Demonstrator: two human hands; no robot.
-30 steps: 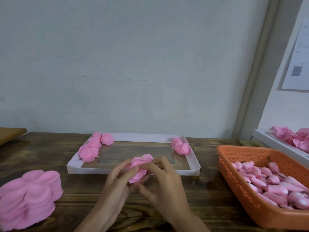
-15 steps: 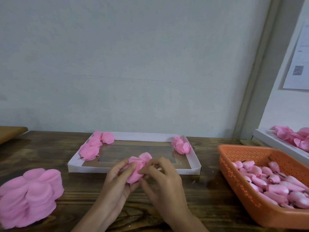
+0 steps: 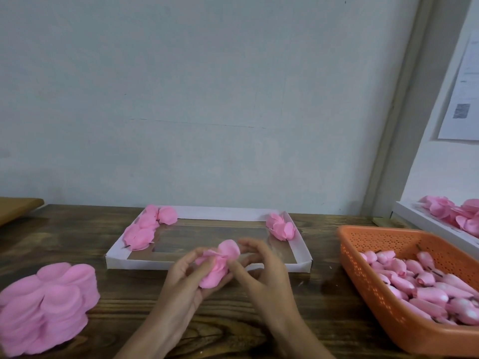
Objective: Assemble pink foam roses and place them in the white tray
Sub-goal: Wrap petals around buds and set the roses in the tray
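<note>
Over the table's front middle, my left hand [image 3: 187,278] cups a part-made pink foam rose [image 3: 217,265], fingers curled round its base. My right hand [image 3: 261,270] pinches the rose's right side, its upper fingers arched above a raised petal. Just behind them lies the white tray [image 3: 207,263] with a clear window in its floor. Several finished roses [image 3: 145,229] lie in its far left corner and one rose [image 3: 281,226] in its far right corner.
A stack of flat pink petal sheets [image 3: 46,304] sits at the left front. At the right stands an orange perforated basket [image 3: 363,257] with several pink buds. Behind it, a second white tray [image 3: 414,216] holds roses. The wall rises right behind the table.
Both hands have kept working the rose in place. One petal now stands up higher at the top and my right fingers have lifted and arched over it.
</note>
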